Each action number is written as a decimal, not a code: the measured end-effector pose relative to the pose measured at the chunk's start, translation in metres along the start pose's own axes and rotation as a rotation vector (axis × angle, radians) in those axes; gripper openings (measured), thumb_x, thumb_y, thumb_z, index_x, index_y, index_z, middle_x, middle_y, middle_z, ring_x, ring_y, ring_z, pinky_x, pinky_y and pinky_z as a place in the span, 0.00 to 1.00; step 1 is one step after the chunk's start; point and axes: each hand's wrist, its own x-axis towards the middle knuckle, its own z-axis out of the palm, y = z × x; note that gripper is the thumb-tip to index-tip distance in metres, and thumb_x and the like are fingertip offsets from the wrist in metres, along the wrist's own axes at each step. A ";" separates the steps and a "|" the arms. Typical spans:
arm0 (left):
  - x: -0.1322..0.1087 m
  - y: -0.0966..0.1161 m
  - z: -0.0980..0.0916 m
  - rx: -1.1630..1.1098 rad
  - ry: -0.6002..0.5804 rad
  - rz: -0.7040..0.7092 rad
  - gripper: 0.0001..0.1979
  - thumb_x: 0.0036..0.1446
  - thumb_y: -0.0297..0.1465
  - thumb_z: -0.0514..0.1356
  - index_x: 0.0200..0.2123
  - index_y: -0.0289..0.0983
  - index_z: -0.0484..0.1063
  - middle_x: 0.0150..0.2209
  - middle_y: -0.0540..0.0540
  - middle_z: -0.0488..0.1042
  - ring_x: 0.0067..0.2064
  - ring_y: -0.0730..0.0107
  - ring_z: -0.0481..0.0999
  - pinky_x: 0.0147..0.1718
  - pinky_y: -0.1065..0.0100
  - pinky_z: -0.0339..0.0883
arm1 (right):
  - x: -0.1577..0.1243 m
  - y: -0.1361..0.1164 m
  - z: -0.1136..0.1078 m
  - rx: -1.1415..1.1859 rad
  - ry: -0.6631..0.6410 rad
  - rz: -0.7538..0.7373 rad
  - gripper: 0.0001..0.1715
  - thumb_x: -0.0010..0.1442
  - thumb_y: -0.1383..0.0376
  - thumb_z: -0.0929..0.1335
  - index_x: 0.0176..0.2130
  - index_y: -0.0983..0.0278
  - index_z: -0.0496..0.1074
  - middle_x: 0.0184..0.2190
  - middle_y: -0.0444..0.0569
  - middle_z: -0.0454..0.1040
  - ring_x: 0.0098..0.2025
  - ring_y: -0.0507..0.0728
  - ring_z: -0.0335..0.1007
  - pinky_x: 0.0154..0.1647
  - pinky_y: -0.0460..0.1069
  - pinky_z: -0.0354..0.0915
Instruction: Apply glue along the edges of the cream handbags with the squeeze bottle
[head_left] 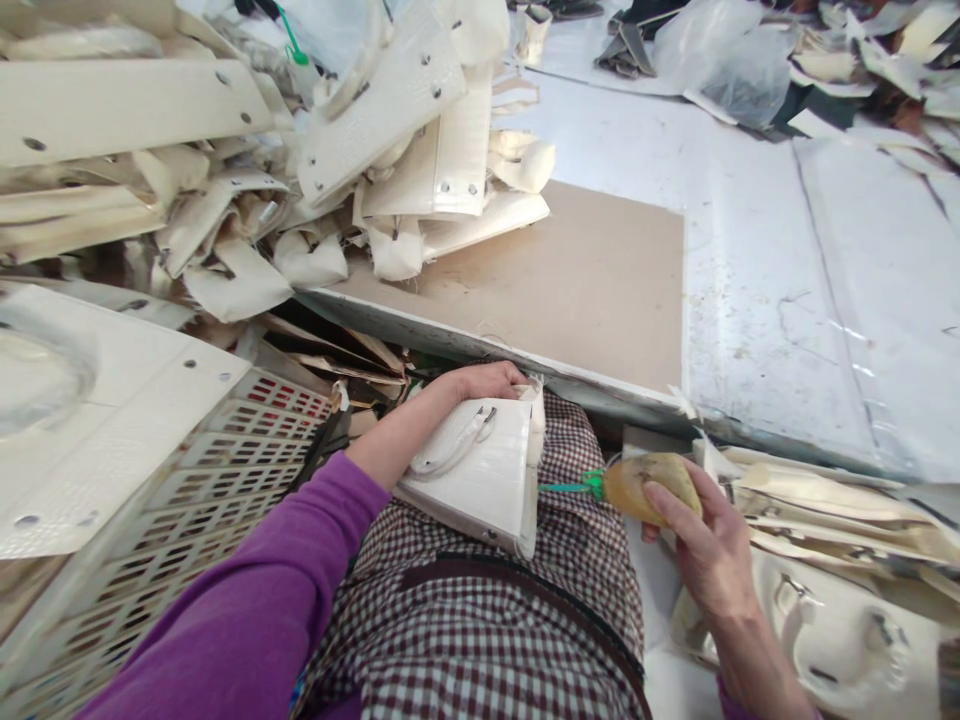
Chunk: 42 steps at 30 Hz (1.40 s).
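Note:
On my lap lies a cream handbag piece (480, 470) with a curved handle on its face and a side strip along its right edge. My left hand (491, 380) grips it at the far edge, with the fingers curled and partly hidden. In my right hand (709, 530) is a yellowish squeeze bottle (652, 487), held on its side. Its green and blue nozzle (574, 486) points left, close to the bag piece's right edge; I cannot tell if it touches.
Many cream bag pieces (390, 110) are heaped on the table at the left. A brown board (585, 290) lies ahead. The plastic crate (247, 440) at my left carries a large panel (112, 400). More bag pieces (840, 600) are stacked at my right.

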 end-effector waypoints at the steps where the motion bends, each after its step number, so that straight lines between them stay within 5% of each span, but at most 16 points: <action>1: 0.000 0.000 0.000 -0.001 0.001 -0.001 0.06 0.39 0.31 0.63 0.21 0.34 0.72 0.22 0.53 0.68 0.26 0.72 0.63 0.25 0.72 0.56 | 0.000 0.001 -0.001 0.012 -0.014 0.001 0.31 0.52 0.50 0.80 0.50 0.61 0.78 0.32 0.45 0.78 0.22 0.55 0.67 0.20 0.49 0.68; 5: -0.001 0.001 0.000 -0.003 0.009 -0.008 0.06 0.39 0.32 0.63 0.21 0.34 0.73 0.21 0.53 0.66 0.25 0.72 0.63 0.24 0.72 0.56 | -0.001 0.004 -0.003 -0.012 -0.131 0.014 0.31 0.53 0.51 0.81 0.51 0.61 0.78 0.36 0.47 0.80 0.25 0.56 0.69 0.23 0.49 0.68; 11: 0.000 -0.001 -0.001 -0.003 0.010 -0.006 0.06 0.38 0.31 0.64 0.21 0.34 0.73 0.21 0.53 0.68 0.25 0.72 0.64 0.25 0.72 0.57 | 0.002 0.013 0.000 -0.054 0.069 -0.086 0.32 0.55 0.50 0.79 0.54 0.61 0.76 0.39 0.50 0.81 0.32 0.62 0.75 0.26 0.51 0.71; 17: -0.001 0.001 -0.001 0.000 0.017 -0.008 0.07 0.38 0.32 0.63 0.20 0.34 0.72 0.20 0.53 0.65 0.24 0.73 0.61 0.23 0.72 0.55 | 0.002 0.016 0.001 -0.030 -0.046 -0.074 0.30 0.57 0.51 0.79 0.55 0.60 0.76 0.41 0.49 0.81 0.33 0.61 0.75 0.30 0.51 0.72; 22: -0.001 0.003 -0.001 0.002 0.018 -0.011 0.05 0.36 0.30 0.62 0.20 0.34 0.73 0.20 0.53 0.66 0.25 0.72 0.62 0.24 0.72 0.55 | 0.003 0.020 0.003 -0.039 0.090 -0.092 0.31 0.56 0.49 0.79 0.53 0.61 0.76 0.41 0.50 0.81 0.36 0.62 0.75 0.34 0.52 0.72; 30: -0.001 0.002 0.000 -0.007 0.032 -0.029 0.06 0.37 0.32 0.63 0.20 0.35 0.71 0.19 0.53 0.65 0.23 0.72 0.61 0.22 0.72 0.55 | 0.001 0.019 0.009 0.011 0.017 -0.092 0.31 0.56 0.52 0.80 0.54 0.61 0.76 0.43 0.51 0.81 0.39 0.64 0.77 0.31 0.51 0.73; 42: -0.005 0.008 0.001 -0.037 0.046 -0.043 0.08 0.37 0.33 0.65 0.20 0.34 0.73 0.20 0.52 0.66 0.24 0.72 0.62 0.22 0.72 0.56 | -0.004 0.016 -0.009 0.071 -0.234 0.064 0.30 0.54 0.54 0.81 0.52 0.61 0.79 0.37 0.48 0.80 0.27 0.58 0.71 0.21 0.49 0.69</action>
